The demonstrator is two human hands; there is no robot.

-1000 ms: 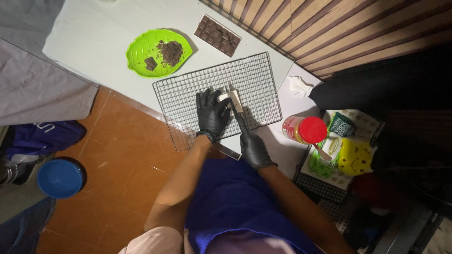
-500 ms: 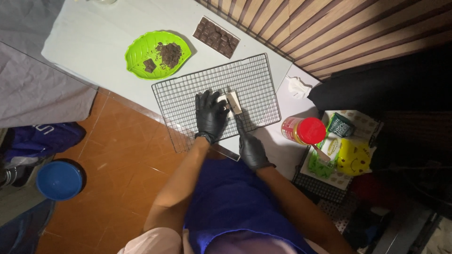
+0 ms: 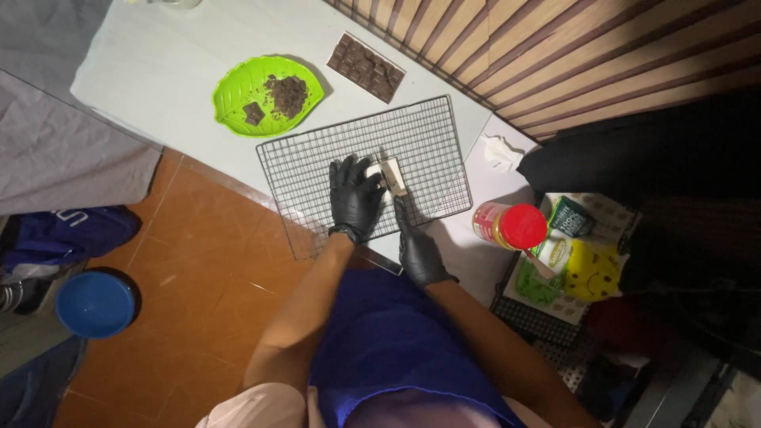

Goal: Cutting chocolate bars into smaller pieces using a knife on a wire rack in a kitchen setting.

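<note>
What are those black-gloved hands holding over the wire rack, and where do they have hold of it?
A small pale block on the black wire rack; left hand touches its left end, right hand its near side. The exact grip cannot be told.

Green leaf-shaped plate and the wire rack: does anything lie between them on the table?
No. The head view shows only bare pale tabletop between the green plate and the wire rack; the chocolate slab lies off to the side.

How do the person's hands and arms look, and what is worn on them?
Both hands wear tight black gloves that end at the wrist: the left hand and the right hand. The gloves are plain, with no visible markings. Above the wrists the forearms are bare, with no sleeves. A blue garment covers the body.
</note>
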